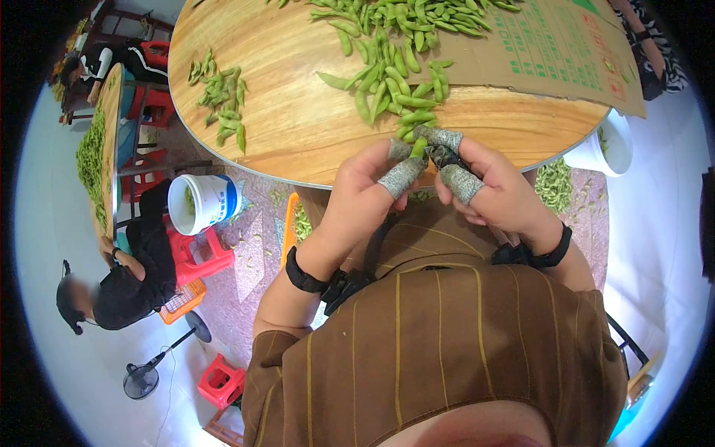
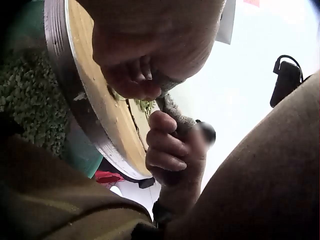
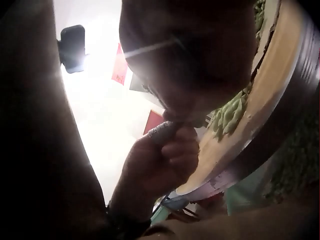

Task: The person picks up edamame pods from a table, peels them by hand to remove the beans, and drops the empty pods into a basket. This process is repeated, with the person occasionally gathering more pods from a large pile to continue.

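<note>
Both hands meet just over the near edge of the round wooden table (image 1: 283,141). The left hand (image 1: 369,179), with grey wraps on thumb and index finger, pinches a green pod (image 1: 419,147). Beside it the right hand (image 1: 491,182), wrapped the same way, grips a small black tool (image 1: 445,158) that touches or nearly touches the pod. Loose green pods (image 1: 387,82) lie on the table just beyond the fingers. In the left wrist view the right hand (image 2: 172,150) shows curled fingers; the right wrist view shows the left hand (image 3: 162,155), its fingertips partly hidden.
A smaller pod group (image 1: 223,97) lies at the table's left, and flattened cardboard (image 1: 551,56) at its right. White buckets (image 1: 205,203) stand on both sides below the table. Another person (image 1: 134,276) sits at a second table (image 1: 112,149) on the left, near red stools (image 1: 221,380).
</note>
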